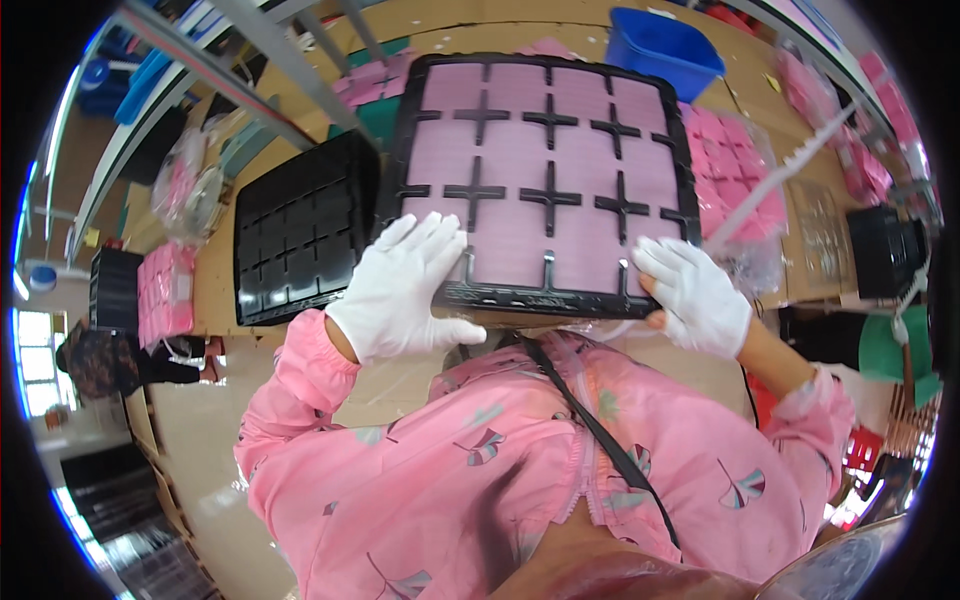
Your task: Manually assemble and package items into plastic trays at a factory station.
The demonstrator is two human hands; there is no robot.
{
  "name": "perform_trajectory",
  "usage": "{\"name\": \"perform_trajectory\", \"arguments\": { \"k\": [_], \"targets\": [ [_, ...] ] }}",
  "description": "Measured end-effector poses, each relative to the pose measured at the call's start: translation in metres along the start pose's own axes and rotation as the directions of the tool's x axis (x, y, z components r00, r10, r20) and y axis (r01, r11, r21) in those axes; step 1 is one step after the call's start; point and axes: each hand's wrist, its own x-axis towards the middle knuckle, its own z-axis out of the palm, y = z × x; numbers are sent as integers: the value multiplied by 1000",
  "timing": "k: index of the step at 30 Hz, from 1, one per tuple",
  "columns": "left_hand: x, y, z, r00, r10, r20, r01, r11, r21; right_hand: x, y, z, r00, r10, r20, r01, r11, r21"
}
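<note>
A large black plastic tray (463,298) with cross-shaped dividers lies in front of me, its openings filled with pink sheet material (520,255). My left hand (403,285), in a white glove, rests on the tray's near left corner with fingers stretched out and thumb apart. At the near right corner, my right hand (695,298) has its gloved fingers over the top, while a bare thumb tip shows at the front edge. Whatever lies under the tray is hidden. Left of it, beside my left hand, stands another black tray (300,225) with similar crosses.
A blue bin (662,55) stands at the far right. Pink divided pieces in clear plastic (735,165) lie right of the tray, and a pink stack (165,290) is at the left. Metal frame bars (260,60) cross the upper left. Another person (110,355) is at the left.
</note>
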Motion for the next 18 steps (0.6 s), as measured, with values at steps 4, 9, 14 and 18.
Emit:
{"name": "perform_trajectory", "arguments": {
  "k": [4,9,14,18],
  "targets": [
    [-9,0,-1,999,-36,7,36,999,12,-16,1,1,1000,11,17,-11,1000,-19],
    [-5,1,0,999,-46,-15,46,999,8,1,-2,-3,1000,1,7,-1,1000,-20],
    [-8,-22,-15,994,-17,103,34,987,-159,-17,12,5,984,22,-175,-2,993,115],
    [53,-62,-14,976,-95,-194,92,995,-24,46,57,9,864,256,-434,-262,964,46]
  ]
}}
